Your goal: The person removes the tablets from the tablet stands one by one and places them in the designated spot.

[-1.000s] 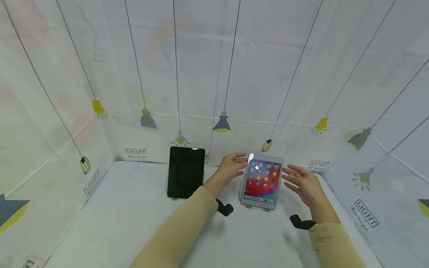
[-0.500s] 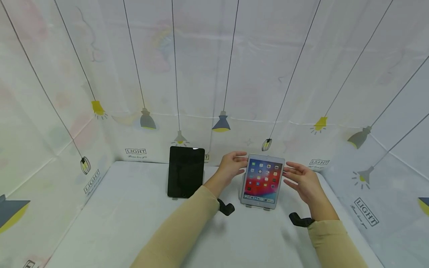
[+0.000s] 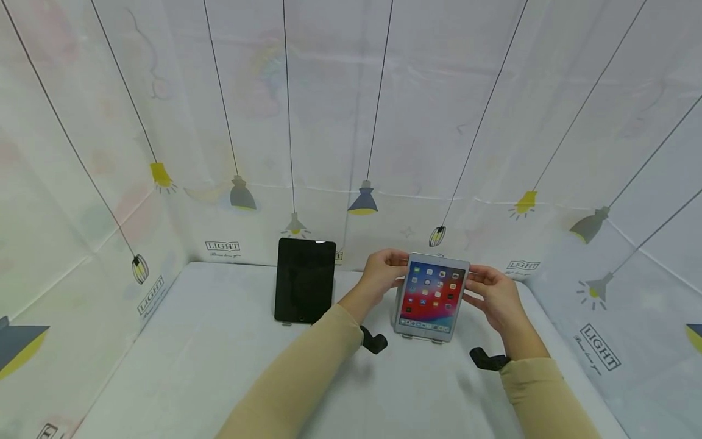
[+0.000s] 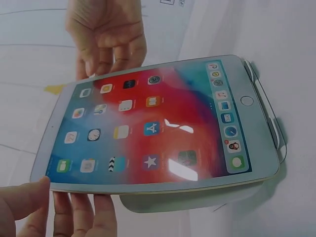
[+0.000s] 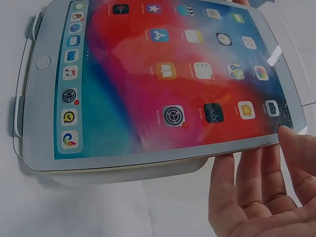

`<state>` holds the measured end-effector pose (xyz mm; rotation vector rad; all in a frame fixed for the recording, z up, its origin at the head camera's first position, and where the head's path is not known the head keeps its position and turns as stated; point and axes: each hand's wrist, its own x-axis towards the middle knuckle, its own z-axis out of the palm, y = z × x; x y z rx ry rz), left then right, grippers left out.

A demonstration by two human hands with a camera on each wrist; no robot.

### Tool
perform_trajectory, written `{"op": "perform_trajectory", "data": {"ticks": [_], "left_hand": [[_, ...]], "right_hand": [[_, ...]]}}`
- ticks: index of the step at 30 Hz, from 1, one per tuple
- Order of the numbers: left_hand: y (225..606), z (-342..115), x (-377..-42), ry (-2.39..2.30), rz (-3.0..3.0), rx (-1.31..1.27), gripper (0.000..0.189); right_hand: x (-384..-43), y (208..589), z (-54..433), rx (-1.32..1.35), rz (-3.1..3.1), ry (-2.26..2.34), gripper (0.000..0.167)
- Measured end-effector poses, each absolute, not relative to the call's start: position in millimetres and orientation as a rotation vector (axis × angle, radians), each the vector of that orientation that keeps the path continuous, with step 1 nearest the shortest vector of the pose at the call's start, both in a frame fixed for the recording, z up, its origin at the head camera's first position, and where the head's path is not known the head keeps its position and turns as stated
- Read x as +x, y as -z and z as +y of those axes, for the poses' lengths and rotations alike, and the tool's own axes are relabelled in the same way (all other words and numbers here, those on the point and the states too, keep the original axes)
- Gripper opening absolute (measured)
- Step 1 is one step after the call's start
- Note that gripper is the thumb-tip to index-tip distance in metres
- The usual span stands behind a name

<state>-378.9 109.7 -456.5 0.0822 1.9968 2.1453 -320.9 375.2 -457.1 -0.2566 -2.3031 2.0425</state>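
Note:
A white tablet point(image 3: 432, 296) with a lit home screen leans back on a light-coloured stand point(image 4: 192, 200), its lower edge at the stand's front lips. My left hand point(image 3: 381, 274) holds the tablet's left edge near the top, thumb at the front rim and fingers behind, as the left wrist view point(image 4: 84, 212) shows. On the opposite edge my right hand point(image 3: 496, 299) pinches it likewise, with the thumb point(image 5: 296, 148) at the rim and the other fingers reaching underneath. The fingertips behind the tablet are hidden.
Left of my left hand, a second tablet point(image 3: 304, 281) with a black screen stands propped up. Both stand on a white table point(image 3: 219, 341). A white backdrop point(image 3: 329, 122) printed with hanging lamps encloses the back and sides. Black wrist cameras point(image 3: 375, 341) jut from both wrists.
Both hands have closed in on the white tablet's side edges, the right hand moving left and the left hand slightly right. The tablet's top has shifted a little to the right.

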Motion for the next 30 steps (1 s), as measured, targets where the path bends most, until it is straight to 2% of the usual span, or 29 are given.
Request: {"op": "perform_trajectory", "data": {"ticks": [10,30], "left_hand": [[451.8,110.3,-372.8,-2.152,2.031,0.122,0.014],[442.5,110.7,-363.6,-2.197,2.046,0.103,0.016]], "right_hand": [[-319.9,456.8,371.5,-0.298,-2.272,-1.988,0.02],[-314.3,449.9,367.9,-0.386,-2.22,-1.996,0.023]]}}
